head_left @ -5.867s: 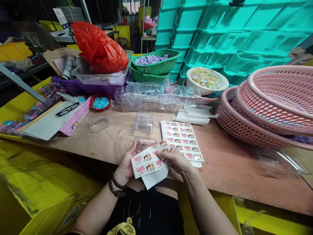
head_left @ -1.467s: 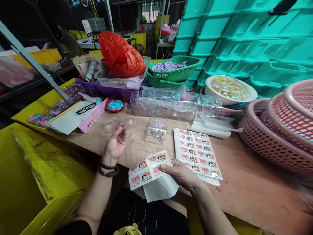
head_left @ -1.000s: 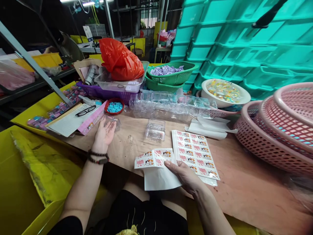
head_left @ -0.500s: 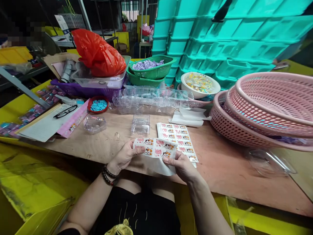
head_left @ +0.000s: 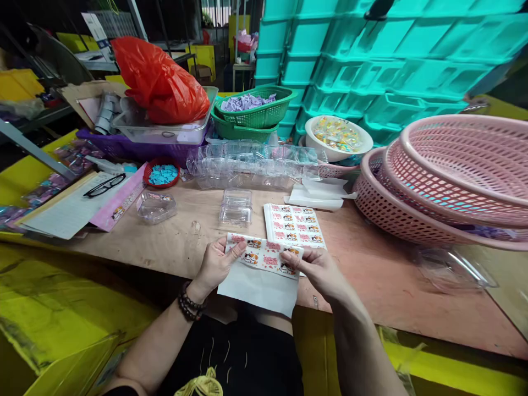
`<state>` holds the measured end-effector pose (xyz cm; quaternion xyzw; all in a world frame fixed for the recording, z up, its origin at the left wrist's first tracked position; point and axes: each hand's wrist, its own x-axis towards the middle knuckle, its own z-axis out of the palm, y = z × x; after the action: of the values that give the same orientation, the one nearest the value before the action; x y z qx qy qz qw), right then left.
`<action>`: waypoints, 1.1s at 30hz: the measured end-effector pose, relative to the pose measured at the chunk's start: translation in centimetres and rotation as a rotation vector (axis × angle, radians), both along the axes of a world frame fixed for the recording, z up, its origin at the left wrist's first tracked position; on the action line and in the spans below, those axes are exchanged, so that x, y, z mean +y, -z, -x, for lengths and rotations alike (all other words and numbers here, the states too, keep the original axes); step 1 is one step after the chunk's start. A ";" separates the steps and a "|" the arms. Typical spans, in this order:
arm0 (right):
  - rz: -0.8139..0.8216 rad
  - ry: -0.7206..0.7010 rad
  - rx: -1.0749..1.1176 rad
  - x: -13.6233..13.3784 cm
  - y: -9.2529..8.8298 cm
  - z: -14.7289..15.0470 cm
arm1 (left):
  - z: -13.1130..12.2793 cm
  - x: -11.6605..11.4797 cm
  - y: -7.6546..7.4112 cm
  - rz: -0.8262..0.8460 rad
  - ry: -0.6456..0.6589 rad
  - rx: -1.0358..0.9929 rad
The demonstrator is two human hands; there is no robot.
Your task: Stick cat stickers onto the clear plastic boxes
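Note:
Between my two hands a sticker sheet (head_left: 258, 265) with cartoon cats and pink lettering is stretched out over the table's front edge. Its plain white lower part hangs down toward my lap. My left hand (head_left: 218, 261) pinches the left end, thumb on top. At the right end my right hand (head_left: 315, 269) grips it the same way, thumb over the print. Just behind lies a stack of sticker sheets (head_left: 292, 223), partly covered by my right hand and the held sheet. Small clear plastic boxes (head_left: 235, 208) stand beyond my left hand.
A row of clear plastic packages (head_left: 251, 165) runs along the back. Pink baskets (head_left: 457, 176) are stacked at the right, near a clear lid (head_left: 454, 269). To the left are a clear tray (head_left: 155, 207), a red dish of blue pieces (head_left: 162, 173) and glasses (head_left: 104, 186) on papers.
The sheet has been pulled flatter and its white lower part now hangs open below the print. My right hand has shifted slightly right and up. The view has tilted a little.

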<state>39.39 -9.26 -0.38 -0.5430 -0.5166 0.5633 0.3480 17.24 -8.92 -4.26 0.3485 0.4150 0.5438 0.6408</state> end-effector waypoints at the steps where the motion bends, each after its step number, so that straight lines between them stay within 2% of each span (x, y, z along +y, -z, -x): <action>1: -0.057 0.018 -0.078 0.0 -0.3 -0.1 | 0.0 0.0 0.3 -0.028 -0.003 0.044; 4: -0.343 0.066 -0.345 0.1 -1.6 0.7 | 0.3 0.1 1.1 -0.083 0.024 0.157; 6: -0.470 -0.035 -0.500 0.3 -2.5 1.8 | 0.5 0.0 1.2 -0.100 0.033 0.198; 7: -0.478 -0.108 -0.552 0.4 -2.8 2.4 | 0.6 -0.1 1.2 -0.116 0.030 0.221; 9: -0.405 -0.235 -0.590 0.9 -3.2 3.4 | 0.7 -0.2 1.1 -0.189 0.016 0.293; 11: -0.314 -0.291 -0.551 1.4 -3.3 4.0 | 0.9 -0.2 1.0 -0.277 0.008 0.366; 13: -0.268 -0.274 -0.513 1.8 -3.0 4.2 | 0.9 -0.3 1.2 -0.293 0.046 0.372; 16: -0.255 -0.232 -0.499 2.0 -2.3 4.1 | 1.0 -0.3 1.6 -0.178 0.117 0.316; 19: -0.242 -0.243 -0.459 2.1 -2.0 4.1 | 1.1 -0.2 2.1 -0.111 0.119 0.302; 24: -0.152 -0.270 -0.373 2.6 -2.0 4.4 | 1.0 0.1 2.5 -0.118 0.051 0.362; 28: -0.048 -0.228 -0.303 2.9 -1.7 4.7 | 0.9 0.2 2.8 -0.133 0.010 0.425; 31: 0.032 -0.189 -0.258 3.4 -1.6 3.8 | 2.1 1.1 2.9 -0.135 0.020 0.477; 33: 0.006 -0.179 -0.268 4.1 -1.7 2.7 | 3.7 2.4 2.7 -0.133 -0.046 0.534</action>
<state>36.72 -5.20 1.30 -0.5662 -0.6030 0.5160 0.2227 13.58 -6.55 -6.95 0.5112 0.5407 0.4730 0.4718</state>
